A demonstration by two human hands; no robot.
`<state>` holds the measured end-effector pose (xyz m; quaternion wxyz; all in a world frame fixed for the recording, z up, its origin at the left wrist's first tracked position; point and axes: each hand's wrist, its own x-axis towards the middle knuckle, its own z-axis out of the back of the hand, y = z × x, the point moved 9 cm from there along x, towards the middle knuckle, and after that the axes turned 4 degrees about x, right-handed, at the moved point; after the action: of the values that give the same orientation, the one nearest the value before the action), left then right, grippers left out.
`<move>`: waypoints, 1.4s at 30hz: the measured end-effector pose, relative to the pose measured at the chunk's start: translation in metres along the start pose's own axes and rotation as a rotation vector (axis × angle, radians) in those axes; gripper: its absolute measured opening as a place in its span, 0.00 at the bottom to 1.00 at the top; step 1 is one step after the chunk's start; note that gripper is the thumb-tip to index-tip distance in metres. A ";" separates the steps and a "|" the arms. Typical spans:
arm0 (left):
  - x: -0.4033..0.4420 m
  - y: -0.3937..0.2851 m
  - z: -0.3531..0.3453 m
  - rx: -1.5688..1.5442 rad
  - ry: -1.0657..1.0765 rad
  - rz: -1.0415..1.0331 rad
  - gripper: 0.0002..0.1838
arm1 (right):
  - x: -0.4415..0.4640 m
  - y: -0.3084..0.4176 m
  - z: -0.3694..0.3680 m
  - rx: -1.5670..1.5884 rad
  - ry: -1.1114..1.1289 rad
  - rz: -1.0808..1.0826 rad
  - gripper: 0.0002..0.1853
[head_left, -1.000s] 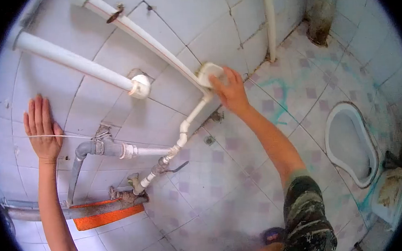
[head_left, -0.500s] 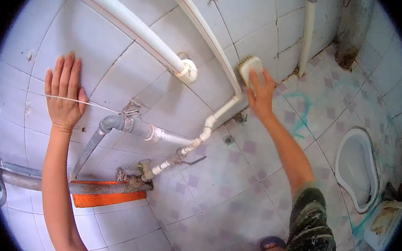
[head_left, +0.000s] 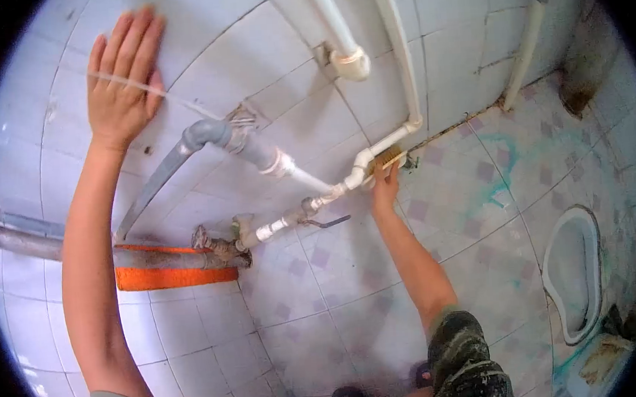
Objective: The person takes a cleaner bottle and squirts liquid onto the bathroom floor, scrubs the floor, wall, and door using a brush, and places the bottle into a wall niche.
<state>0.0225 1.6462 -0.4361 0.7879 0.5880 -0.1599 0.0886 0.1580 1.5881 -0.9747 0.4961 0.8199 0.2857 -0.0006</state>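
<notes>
Flat against the tiled wall (head_left: 169,33), my left hand (head_left: 125,86) has its fingers spread and holds nothing; a thin white cord (head_left: 173,99) runs across it. My right hand (head_left: 384,188) grips a scrub brush (head_left: 388,159) with a pale body and yellowish bristles. The brush is low by the wall, beside and partly behind the bent white pipe (head_left: 360,165), near the edge where wall meets floor. Whether its bristles touch the wall is hard to tell.
A grey pipe elbow (head_left: 205,132) and a valve with a dark lever (head_left: 327,222) stick out between my arms. An orange object (head_left: 177,276) sits behind the lower grey pipe. At the right, a squat toilet (head_left: 572,274) is set in the tiled floor (head_left: 383,304).
The brush in my right hand has moved from the wall right of the white pipe down to the pipe's lower bend. My left hand remains on the wall. The view has shifted.
</notes>
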 end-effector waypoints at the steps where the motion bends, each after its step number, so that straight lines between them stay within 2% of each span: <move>1: 0.002 -0.001 0.001 0.009 0.013 0.009 0.29 | -0.007 -0.007 0.003 -0.005 0.017 -0.004 0.34; 2: 0.003 -0.003 0.004 -0.015 -0.002 -0.002 0.30 | -0.015 -0.021 0.004 -0.091 0.100 -0.106 0.34; 4: -0.001 0.000 0.002 -0.031 0.002 0.006 0.31 | -0.040 -0.018 0.004 -0.233 0.281 -0.140 0.34; 5: -0.003 0.000 -0.005 0.008 0.020 -0.019 0.30 | -0.051 -0.011 0.010 -0.247 0.300 -0.137 0.34; 7: -0.005 0.001 -0.006 0.060 0.042 -0.020 0.31 | -0.075 0.010 0.009 -1.307 0.476 0.142 0.34; 8: -0.005 0.000 -0.010 -0.002 0.116 -0.009 0.35 | -0.087 0.023 0.014 -1.317 0.490 0.162 0.34; 9: -0.005 -0.002 -0.010 -0.064 0.189 0.003 0.41 | -0.104 0.036 0.011 -1.520 0.582 0.321 0.31; 10: -0.002 -0.004 -0.002 -0.054 0.198 0.024 0.41 | -0.119 0.042 0.007 -1.718 0.672 0.488 0.28; 11: 0.000 -0.008 0.005 -0.074 0.198 0.044 0.37 | -0.122 0.039 0.010 -1.723 0.690 0.507 0.28; 13: -0.022 -0.011 0.020 -0.091 0.232 0.083 0.34 | -0.131 0.031 0.020 -1.844 0.613 0.707 0.25; 15: -0.056 -0.014 0.040 0.075 0.281 0.189 0.29 | -0.145 0.014 0.020 -1.811 0.649 0.738 0.23; 16: -0.083 -0.015 0.054 -0.096 0.285 0.381 0.25 | -0.153 0.008 0.015 -1.775 0.649 0.749 0.21; 18: -0.136 -0.034 0.086 -0.235 0.372 0.627 0.20 | -0.186 -0.030 0.010 -1.699 0.829 0.544 0.25; 20: -0.187 -0.071 0.124 -0.359 0.453 0.774 0.16 | -0.262 -0.060 0.010 -1.658 1.126 0.659 0.22; 22: -0.237 -0.119 0.157 -0.455 0.562 0.865 0.15 | -0.344 -0.053 0.024 -1.554 1.522 0.632 0.23; 23: -0.256 -0.144 0.176 -0.542 0.646 0.838 0.14 | -0.375 -0.053 0.038 -1.495 1.696 0.610 0.24; 26: -0.328 -0.225 0.232 -0.996 0.946 0.805 0.13 | -0.395 -0.054 0.082 -1.438 1.816 0.713 0.26; 28: -0.370 -0.264 0.265 -1.260 1.043 1.045 0.13 | -0.357 -0.029 0.081 -1.395 1.632 0.820 0.26; 30: -0.372 -0.280 0.277 -1.330 1.064 1.095 0.13 | -0.298 -0.009 0.069 -1.429 1.360 1.014 0.29; 31: -0.372 -0.290 0.281 -1.408 1.081 1.099 0.15 | -0.254 -0.016 0.067 -1.556 1.280 0.792 0.31; 34: -0.382 -0.316 0.288 -1.470 1.058 1.250 0.15 | -0.165 0.001 0.047 -1.766 0.973 0.815 0.34; 36: -0.393 -0.338 0.297 -1.479 1.104 1.221 0.15 | -0.135 0.013 0.031 -1.895 0.860 0.643 0.35; 39: -0.398 -0.360 0.315 -1.476 1.222 1.194 0.15 | -0.127 0.005 0.010 -1.979 0.841 0.556 0.36; 40: -0.403 -0.365 0.319 -1.447 1.304 1.191 0.15 | -0.132 0.000 0.003 -2.019 0.825 0.592 0.36; 42: -0.413 -0.388 0.325 -1.436 1.302 1.214 0.15 | -0.151 -0.021 -0.015 -1.990 0.861 0.601 0.37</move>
<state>-0.2837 1.2419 -0.8482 0.7026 -0.3298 0.0072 0.6305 0.0181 1.5370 -0.9411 0.7697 0.0265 0.0974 0.6304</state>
